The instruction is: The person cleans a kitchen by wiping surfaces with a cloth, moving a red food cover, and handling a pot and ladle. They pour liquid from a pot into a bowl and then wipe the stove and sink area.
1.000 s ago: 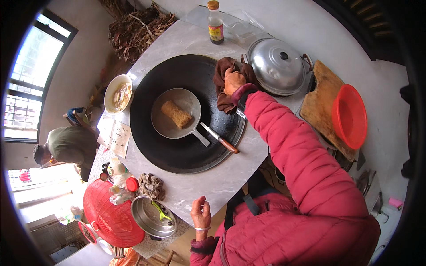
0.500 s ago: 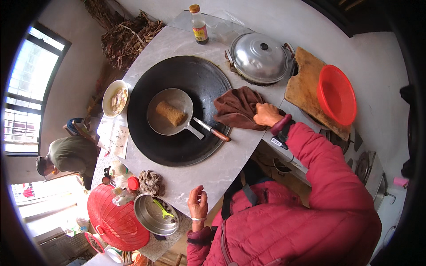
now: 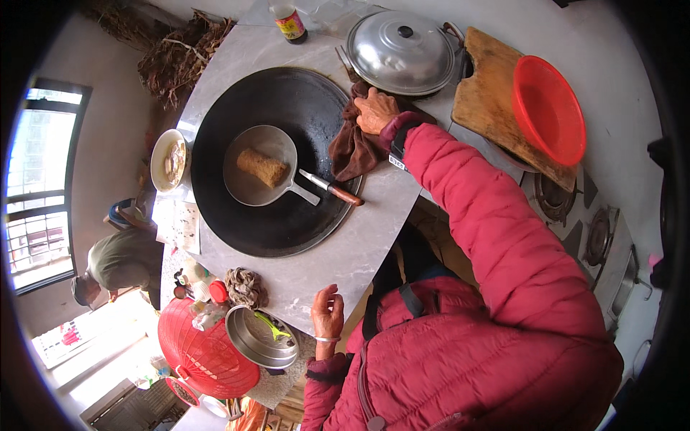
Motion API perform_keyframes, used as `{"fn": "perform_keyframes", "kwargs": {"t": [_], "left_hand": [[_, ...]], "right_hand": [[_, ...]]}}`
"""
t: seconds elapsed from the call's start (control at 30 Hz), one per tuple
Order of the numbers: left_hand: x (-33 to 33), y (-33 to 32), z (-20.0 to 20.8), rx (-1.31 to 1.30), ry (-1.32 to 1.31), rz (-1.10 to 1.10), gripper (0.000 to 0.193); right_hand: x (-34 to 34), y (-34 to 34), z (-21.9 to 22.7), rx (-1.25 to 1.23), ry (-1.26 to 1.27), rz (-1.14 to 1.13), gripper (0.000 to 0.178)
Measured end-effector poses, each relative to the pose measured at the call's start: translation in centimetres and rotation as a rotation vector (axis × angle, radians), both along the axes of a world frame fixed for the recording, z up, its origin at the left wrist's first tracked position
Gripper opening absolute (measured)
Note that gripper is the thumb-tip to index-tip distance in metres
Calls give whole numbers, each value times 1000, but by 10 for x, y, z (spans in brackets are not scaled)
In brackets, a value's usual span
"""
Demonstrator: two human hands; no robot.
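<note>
My right hand (image 3: 377, 111) grips a brown cloth (image 3: 350, 152), which drapes over the right edge of the large black wok (image 3: 223, 93). Close to the table's front edge hovers my left hand (image 3: 328, 312), a bracelet at its wrist, fingers loosely bent with nothing in them. A grey metal dipper (image 3: 241, 144) rests inside the wok. In its bowl lies a tan, rough-looking loofah scrubber (image 3: 262, 167). Beside the dipper, a slim tool with a metal shaft and reddish-brown wooden handle (image 3: 346, 195) leans across the wok's rim.
A lidded silver pot (image 3: 399, 61) stands at the back, near a sauce bottle (image 3: 291, 25), wooden board (image 3: 485, 93) and red basin (image 3: 550, 111). Left are a food bowl (image 3: 159, 165), crumpled rag (image 3: 246, 287), metal pan (image 3: 248, 337) and red mesh cover (image 3: 194, 345). A person (image 3: 126, 258) bends farther left.
My right hand has moved left and away from me with the cloth, from the table's right side toward the lidded pot and wok rim. My left hand stays nearly in place.
</note>
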State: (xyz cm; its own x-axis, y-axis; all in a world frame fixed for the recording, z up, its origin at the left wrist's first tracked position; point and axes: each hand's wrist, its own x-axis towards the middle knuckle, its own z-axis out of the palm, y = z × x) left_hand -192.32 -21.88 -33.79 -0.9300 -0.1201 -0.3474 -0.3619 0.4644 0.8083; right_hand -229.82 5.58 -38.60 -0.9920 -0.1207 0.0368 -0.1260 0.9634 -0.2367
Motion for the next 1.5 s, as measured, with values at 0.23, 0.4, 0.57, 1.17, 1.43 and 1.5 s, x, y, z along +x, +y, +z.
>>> {"fn": "perform_keyframes", "kwargs": {"t": [0.23, 0.4, 0.57, 1.17, 1.43, 1.5], "left_hand": [[-2, -6, 1, 57, -26, -16, 25], [2, -10, -3, 66, -4, 1, 25], [-1, -3, -13, 62, -53, -86, 23], [13, 77, -1, 11, -85, -283, 25], [46, 132, 10, -20, 114, -346, 23], [54, 142, 12, -3, 114, -324, 23]], "right_hand": [[109, 74, 7, 22, 39, -95, 19], [199, 108, 19, 44, -19, -287, 38], [162, 116, -1, 33, 212, -207, 44], [229, 175, -1, 4, 109, -354, 28], [340, 218, 18, -43, 5, -423, 33], [369, 217, 21, -157, -97, -404, 34]]}}
